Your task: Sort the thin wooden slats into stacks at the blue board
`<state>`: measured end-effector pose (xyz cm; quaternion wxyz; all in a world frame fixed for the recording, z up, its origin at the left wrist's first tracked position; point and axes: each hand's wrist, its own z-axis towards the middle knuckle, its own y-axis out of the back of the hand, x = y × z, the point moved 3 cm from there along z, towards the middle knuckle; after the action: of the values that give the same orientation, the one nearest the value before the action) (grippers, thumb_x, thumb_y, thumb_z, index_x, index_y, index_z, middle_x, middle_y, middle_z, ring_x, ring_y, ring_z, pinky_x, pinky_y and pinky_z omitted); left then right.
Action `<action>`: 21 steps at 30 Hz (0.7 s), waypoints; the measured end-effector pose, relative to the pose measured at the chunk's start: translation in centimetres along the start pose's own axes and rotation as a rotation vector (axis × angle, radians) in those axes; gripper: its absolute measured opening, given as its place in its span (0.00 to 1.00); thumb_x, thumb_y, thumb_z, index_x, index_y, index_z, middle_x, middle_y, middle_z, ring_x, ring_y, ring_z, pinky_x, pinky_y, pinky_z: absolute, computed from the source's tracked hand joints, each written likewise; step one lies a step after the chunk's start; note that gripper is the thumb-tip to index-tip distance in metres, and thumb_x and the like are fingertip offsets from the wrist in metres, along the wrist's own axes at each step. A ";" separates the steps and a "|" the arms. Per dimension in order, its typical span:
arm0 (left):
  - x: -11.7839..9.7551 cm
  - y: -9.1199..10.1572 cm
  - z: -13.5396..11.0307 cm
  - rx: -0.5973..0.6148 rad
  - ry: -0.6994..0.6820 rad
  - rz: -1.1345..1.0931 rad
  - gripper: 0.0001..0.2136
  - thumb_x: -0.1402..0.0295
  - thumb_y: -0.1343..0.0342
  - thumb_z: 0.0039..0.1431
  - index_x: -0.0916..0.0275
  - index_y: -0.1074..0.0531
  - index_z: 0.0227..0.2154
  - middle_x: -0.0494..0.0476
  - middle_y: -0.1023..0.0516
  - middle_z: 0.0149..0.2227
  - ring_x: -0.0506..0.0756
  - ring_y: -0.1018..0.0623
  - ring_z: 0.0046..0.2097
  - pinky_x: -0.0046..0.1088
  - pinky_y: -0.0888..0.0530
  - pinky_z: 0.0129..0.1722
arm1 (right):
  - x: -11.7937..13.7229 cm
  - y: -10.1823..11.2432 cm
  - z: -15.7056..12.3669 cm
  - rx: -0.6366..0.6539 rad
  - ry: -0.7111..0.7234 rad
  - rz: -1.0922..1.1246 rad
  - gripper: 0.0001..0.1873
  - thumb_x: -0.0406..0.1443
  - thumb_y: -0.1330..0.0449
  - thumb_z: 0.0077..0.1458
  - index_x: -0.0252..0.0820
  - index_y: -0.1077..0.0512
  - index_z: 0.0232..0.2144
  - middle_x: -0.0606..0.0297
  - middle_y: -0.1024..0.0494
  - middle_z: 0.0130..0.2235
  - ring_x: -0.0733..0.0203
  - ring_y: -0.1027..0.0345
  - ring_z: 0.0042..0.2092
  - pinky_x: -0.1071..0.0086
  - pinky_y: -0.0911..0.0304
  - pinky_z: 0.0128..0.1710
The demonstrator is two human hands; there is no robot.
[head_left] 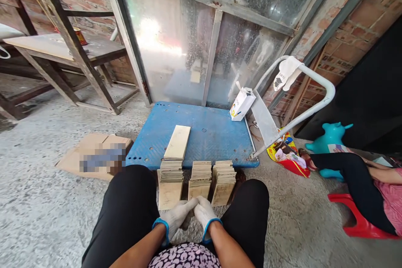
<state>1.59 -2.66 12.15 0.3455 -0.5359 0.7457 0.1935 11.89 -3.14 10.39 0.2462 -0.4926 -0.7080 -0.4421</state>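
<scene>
My left hand [179, 214] and my right hand [203, 211] meet between my knees, both in white knit gloves with blue cuffs. Their fingers are closed and pressed together, with no object showing in them. Just beyond stand three stacks of thin wooden boards: a left stack [170, 190], a middle stack [199, 180] and a right stack [223, 188]. Their front boards lean upright on the floor, at the near edge of a blue platform trolley [207, 142]. More pale boards [178, 140] lie on the trolley, behind the left stack.
A white paper bag [242, 104] stands on the trolley by its handle [326, 92], where a white cloth [287, 73] hangs. Flattened cardboard [73, 155] lies left. At right, a person [348, 171] sits on a red stool [354, 217] near a teal toy animal [328, 136].
</scene>
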 end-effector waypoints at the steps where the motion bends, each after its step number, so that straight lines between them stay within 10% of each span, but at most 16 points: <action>1: -0.1 0.2 -0.1 -0.038 0.010 0.038 0.26 0.39 0.49 0.50 0.60 0.41 0.20 0.46 0.43 0.15 0.47 0.43 0.15 0.24 0.46 0.15 | 0.1 0.0 0.0 -0.007 0.005 -0.012 0.11 0.30 0.51 0.55 0.40 0.32 0.24 0.64 0.27 0.28 0.59 0.31 0.35 0.71 0.40 0.34; 13: -0.5 0.3 0.9 -0.077 0.086 -0.123 0.22 0.60 0.56 0.67 0.61 0.45 0.16 0.45 0.49 0.12 0.45 0.49 0.14 0.22 0.51 0.15 | 2.3 0.2 -0.4 -0.047 0.091 -0.447 0.10 0.30 0.49 0.56 0.39 0.27 0.34 0.57 0.22 0.36 0.51 0.28 0.42 0.67 0.41 0.38; 21: 0.5 0.5 1.4 0.017 0.049 -0.113 0.27 0.43 0.46 0.55 0.60 0.45 0.16 0.46 0.46 0.11 0.45 0.48 0.13 0.23 0.50 0.15 | 2.8 0.3 -0.9 -0.050 0.113 -0.519 0.12 0.26 0.46 0.50 0.40 0.26 0.35 0.59 0.22 0.36 0.51 0.28 0.43 0.68 0.43 0.36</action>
<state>1.49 -1.88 10.80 0.3420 -0.5789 0.7239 0.1544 11.04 -2.56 13.13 0.1513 -0.2748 -0.7848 -0.5345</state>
